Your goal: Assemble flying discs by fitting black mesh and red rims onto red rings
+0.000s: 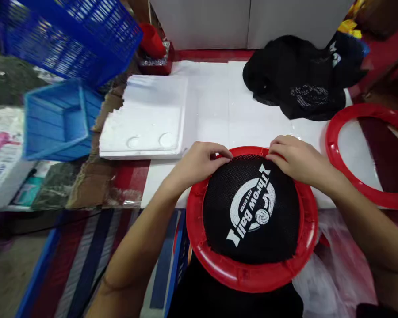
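A red plastic ring (252, 278) lies near the table's front edge, tilted toward my body. Black mesh (219, 198) printed in white with "Throw Ball" fills its middle. My left hand (207, 161) grips the far rim on the left, thumb and fingers pinched over the mesh's edge. On the same rim, a little to the right, my right hand (292, 157) pinches the edge with bent fingers. The fingertips partly hide the rim and the mesh's border there.
A second red ring (334, 141) without mesh lies at the right. Behind it sits a pile of black mesh pieces (285, 75). A white foam slab (149, 115) is at the left, beside a light blue basket (58, 121) and a dark blue crate (69, 39). Grey boxes (212, 22) stand behind.
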`<action>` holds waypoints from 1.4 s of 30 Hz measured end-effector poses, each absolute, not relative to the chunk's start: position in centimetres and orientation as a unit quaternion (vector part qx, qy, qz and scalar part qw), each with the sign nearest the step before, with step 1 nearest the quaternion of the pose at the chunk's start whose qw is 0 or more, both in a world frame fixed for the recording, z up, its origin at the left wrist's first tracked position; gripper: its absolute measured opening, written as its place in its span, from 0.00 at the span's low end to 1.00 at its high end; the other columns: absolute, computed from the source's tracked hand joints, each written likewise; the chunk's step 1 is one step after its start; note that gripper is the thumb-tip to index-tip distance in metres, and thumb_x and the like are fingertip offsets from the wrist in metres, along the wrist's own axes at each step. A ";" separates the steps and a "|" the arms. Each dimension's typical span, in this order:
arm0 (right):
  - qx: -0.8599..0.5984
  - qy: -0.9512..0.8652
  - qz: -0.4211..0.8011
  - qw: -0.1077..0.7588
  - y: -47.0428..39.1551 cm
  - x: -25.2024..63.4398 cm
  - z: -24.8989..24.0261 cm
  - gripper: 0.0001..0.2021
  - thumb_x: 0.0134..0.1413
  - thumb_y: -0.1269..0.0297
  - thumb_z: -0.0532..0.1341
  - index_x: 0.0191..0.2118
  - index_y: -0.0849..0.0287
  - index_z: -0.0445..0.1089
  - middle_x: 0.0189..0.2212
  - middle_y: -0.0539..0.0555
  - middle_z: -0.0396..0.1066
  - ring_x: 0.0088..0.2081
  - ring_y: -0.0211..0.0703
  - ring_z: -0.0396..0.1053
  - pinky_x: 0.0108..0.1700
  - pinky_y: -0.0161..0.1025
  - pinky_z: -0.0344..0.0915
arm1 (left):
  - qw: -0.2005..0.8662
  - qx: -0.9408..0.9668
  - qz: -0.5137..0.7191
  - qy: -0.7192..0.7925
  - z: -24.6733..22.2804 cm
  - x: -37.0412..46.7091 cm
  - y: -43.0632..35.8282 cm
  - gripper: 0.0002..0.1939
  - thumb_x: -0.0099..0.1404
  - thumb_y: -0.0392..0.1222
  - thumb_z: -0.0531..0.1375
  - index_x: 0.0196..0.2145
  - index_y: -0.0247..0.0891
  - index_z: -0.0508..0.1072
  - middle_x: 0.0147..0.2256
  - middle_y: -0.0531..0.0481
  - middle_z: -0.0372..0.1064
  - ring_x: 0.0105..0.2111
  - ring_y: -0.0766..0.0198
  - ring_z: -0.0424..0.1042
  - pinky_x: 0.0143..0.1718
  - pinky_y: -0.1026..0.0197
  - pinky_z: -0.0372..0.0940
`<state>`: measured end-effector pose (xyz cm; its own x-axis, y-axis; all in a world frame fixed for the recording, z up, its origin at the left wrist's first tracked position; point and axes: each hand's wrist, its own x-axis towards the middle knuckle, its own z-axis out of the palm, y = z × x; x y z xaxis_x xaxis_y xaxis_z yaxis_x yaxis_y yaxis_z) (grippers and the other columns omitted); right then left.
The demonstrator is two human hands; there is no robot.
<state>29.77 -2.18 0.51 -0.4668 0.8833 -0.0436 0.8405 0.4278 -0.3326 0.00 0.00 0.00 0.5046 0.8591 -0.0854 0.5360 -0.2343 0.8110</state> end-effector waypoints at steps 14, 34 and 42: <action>-0.539 -0.746 0.328 0.213 -4.9 31.2 -0.2 0.11 0.73 0.60 0.58 0.37 0.54 0.71 0.53 0.57 0.79 0.54 0.53 0.76 0.57 0.51 0.69 | 0.319 0.773 0.208 0.507 0.3 -1.3 -3.7 0.07 0.73 0.44 0.66 0.38 0.41 0.83 0.45 0.47 0.73 0.43 0.59 0.74 0.46 0.54 0.70; -0.423 -0.847 0.283 0.152 -2.3 30.2 0.8 0.10 0.72 0.57 0.60 0.46 0.55 0.77 0.57 0.61 0.73 0.61 0.57 0.70 0.65 0.58 0.67 | 0.362 0.797 0.117 0.469 -1.3 -2.3 -3.5 0.15 0.81 0.50 0.53 0.44 0.41 0.75 0.49 0.46 0.64 0.47 0.55 0.71 0.59 0.44 0.66; -0.416 -0.808 0.377 0.180 -1.4 27.5 0.0 0.11 0.72 0.62 0.58 0.40 0.56 0.77 0.53 0.58 0.77 0.53 0.50 0.75 0.59 0.51 0.69 | 0.295 0.816 0.197 0.457 0.8 0.1 -3.4 0.11 0.79 0.46 0.60 0.53 0.41 0.77 0.52 0.44 0.70 0.54 0.53 0.71 0.60 0.47 0.67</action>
